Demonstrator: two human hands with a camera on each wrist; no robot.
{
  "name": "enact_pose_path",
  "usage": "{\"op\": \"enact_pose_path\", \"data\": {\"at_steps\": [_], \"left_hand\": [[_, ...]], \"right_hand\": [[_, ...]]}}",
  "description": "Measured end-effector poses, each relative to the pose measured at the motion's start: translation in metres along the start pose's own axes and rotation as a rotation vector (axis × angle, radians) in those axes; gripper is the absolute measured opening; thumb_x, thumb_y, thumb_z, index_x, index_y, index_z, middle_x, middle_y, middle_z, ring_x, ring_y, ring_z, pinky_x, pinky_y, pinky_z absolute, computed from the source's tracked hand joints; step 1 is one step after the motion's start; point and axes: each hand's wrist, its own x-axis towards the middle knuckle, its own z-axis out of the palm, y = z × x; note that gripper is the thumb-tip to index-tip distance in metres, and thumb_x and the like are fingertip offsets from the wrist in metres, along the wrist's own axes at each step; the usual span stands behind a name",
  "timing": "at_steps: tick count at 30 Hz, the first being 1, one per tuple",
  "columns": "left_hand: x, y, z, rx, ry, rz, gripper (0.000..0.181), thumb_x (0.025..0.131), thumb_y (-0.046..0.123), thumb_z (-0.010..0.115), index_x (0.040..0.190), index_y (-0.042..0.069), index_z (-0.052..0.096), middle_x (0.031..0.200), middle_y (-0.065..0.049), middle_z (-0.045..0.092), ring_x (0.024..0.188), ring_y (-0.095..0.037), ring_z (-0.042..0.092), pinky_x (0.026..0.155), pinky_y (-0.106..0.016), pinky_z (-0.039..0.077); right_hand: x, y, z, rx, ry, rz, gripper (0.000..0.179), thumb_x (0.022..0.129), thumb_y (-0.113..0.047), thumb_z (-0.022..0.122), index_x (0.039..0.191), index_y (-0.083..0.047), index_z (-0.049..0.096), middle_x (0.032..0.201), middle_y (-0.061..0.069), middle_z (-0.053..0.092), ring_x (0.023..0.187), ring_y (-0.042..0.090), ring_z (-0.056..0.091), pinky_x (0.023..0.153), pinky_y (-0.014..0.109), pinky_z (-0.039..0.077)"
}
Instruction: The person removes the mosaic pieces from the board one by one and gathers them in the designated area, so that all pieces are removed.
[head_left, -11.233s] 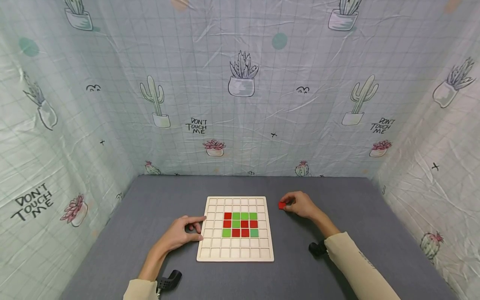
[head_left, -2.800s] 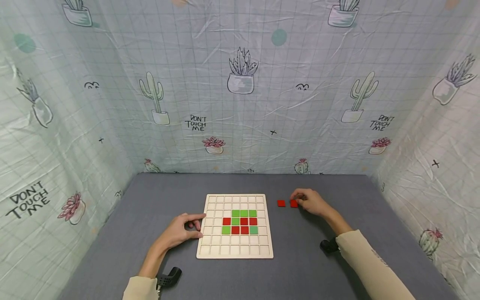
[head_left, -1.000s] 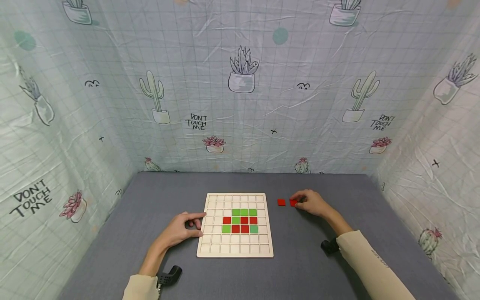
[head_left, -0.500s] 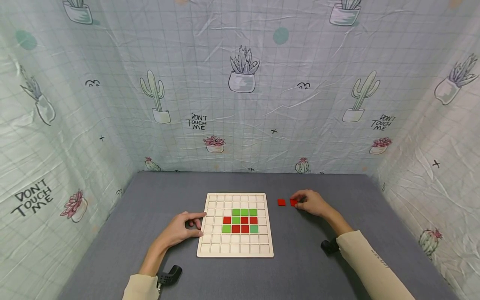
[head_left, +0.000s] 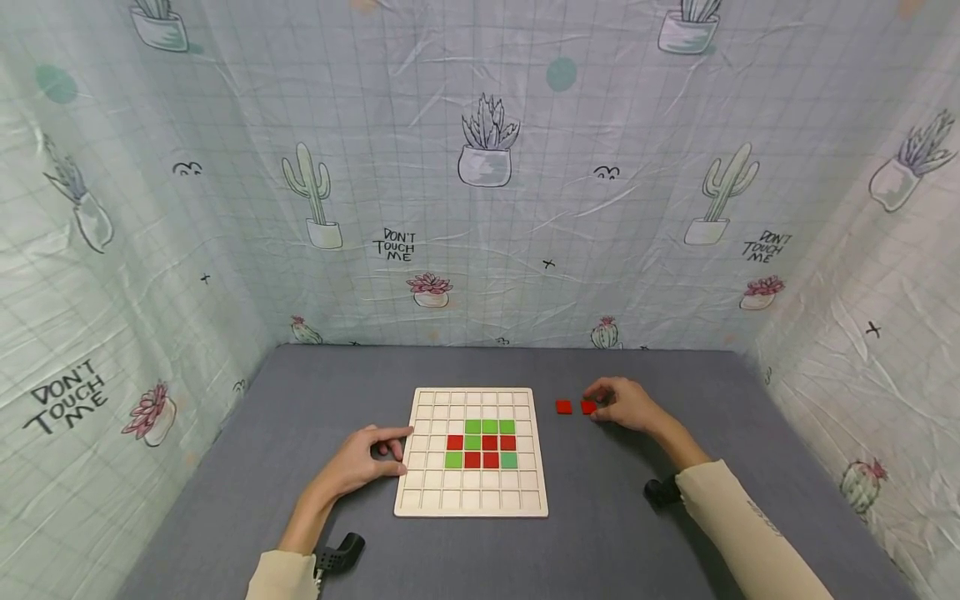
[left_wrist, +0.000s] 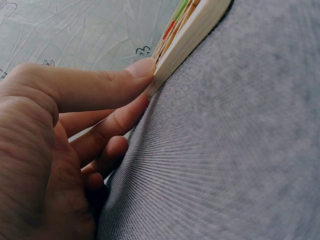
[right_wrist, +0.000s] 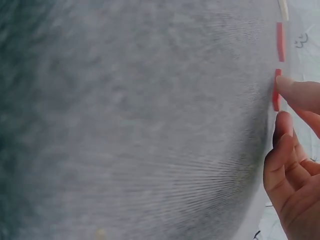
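A pale wooden grid board (head_left: 471,502) lies on the grey table, with red and green square tiles in a block near its middle. At its left side, my left hand (head_left: 360,462) touches the edge with outstretched index finger and thumb; the left wrist view shows the thumb (left_wrist: 142,70) against the wood. Two red tiles lie flat right of the board: a nearer one (head_left: 564,407) and a farther one (head_left: 588,407). My right hand (head_left: 626,406) is at the farther tile, index finger and thumb spread around it. In the right wrist view the thumb (right_wrist: 297,94) reaches that tile.
A patterned cloth (head_left: 480,225) with cactus drawings rises behind the table (head_left: 465,558) and on both sides. A black wrist device (head_left: 341,552) is strapped below the left hand, another (head_left: 662,493) below the right.
Over eleven seconds, the red tile held by the right hand was laid down, and another left the board's upper row to lie beside it. Just now the right fingers spread slightly; the left hand stays.
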Motion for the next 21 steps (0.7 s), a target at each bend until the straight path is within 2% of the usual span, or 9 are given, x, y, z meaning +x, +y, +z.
{"op": "enact_pose_path", "data": {"at_steps": [5, 10, 21], "left_hand": [[0.000, 0.000, 0.000, 0.004, -0.001, -0.006, 0.060, 0.080, 0.025, 0.088, 0.136, 0.012, 0.069, 0.087, 0.009, 0.069, 0.081, -0.009, 0.050, 0.078, -0.025, 0.040], [0.001, 0.000, 0.000, -0.007, 0.000, -0.016, 0.060, 0.080, 0.024, 0.088, 0.136, 0.012, 0.069, 0.088, 0.008, 0.068, 0.081, -0.010, 0.050, 0.078, -0.025, 0.039], [0.002, 0.000, 0.000, -0.001, 0.003, -0.017, 0.060, 0.080, 0.025, 0.089, 0.136, 0.014, 0.070, 0.087, 0.010, 0.069, 0.082, -0.009, 0.050, 0.079, -0.025, 0.039]], "right_hand": [[0.004, -0.007, -0.005, 0.027, 0.003, -0.002, 0.033, 0.086, -0.008, 0.081, 0.117, -0.001, 0.073, 0.108, 0.020, 0.070, 0.072, 0.015, 0.064, 0.062, 0.034, 0.053], [0.012, -0.019, -0.003, 0.006, 0.011, -0.016, 0.032, 0.089, -0.012, 0.079, 0.119, -0.002, 0.072, 0.113, 0.022, 0.071, 0.075, 0.015, 0.066, 0.063, 0.033, 0.053], [0.032, -0.065, 0.026, 0.044, -0.045, -0.113, 0.032, 0.092, -0.011, 0.077, 0.122, -0.001, 0.071, 0.118, 0.023, 0.067, 0.067, 0.015, 0.064, 0.062, 0.031, 0.051]]}}
